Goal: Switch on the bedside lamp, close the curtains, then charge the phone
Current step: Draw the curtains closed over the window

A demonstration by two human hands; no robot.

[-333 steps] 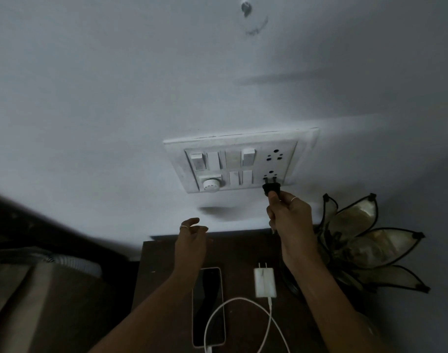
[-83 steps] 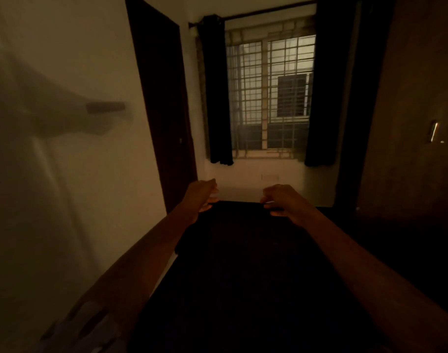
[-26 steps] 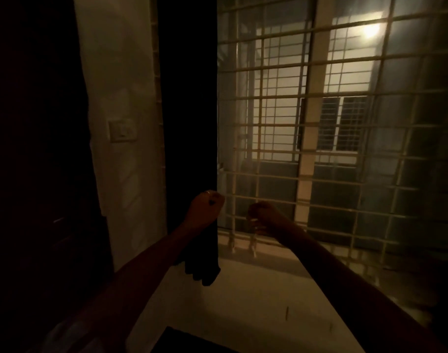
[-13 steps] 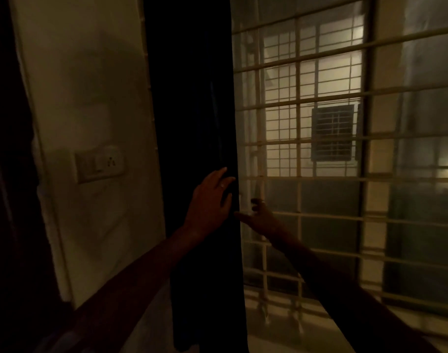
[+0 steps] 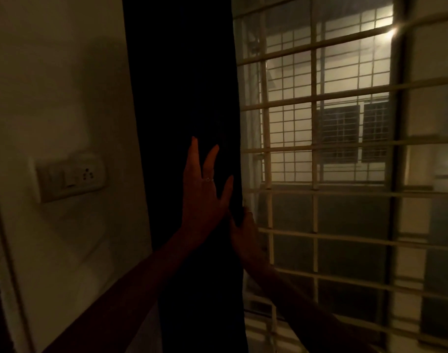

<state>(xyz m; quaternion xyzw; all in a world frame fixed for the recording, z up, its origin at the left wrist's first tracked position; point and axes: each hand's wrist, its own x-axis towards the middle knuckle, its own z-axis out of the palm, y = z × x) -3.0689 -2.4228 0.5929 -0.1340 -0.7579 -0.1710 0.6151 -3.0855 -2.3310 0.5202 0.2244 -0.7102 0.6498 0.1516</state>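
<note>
A dark curtain [image 5: 182,98] hangs bunched at the left side of the barred window [image 5: 345,149], which is uncovered. My left hand [image 5: 202,194] lies flat against the curtain's front with its fingers spread upward and a ring on one finger. My right hand [image 5: 243,225] is at the curtain's right edge, its fingers curled around the fabric edge. The lamp, the phone and the charger are out of view.
A wall plate with a switch and a socket [image 5: 71,177] sits on the pale wall left of the curtain. A white sill [image 5: 263,335] runs below the window bars. The room is dim with warm light.
Both hands have risen along the curtain's right edge. My left hand now presses flat on the fabric, and my right hand has closed on the edge.
</note>
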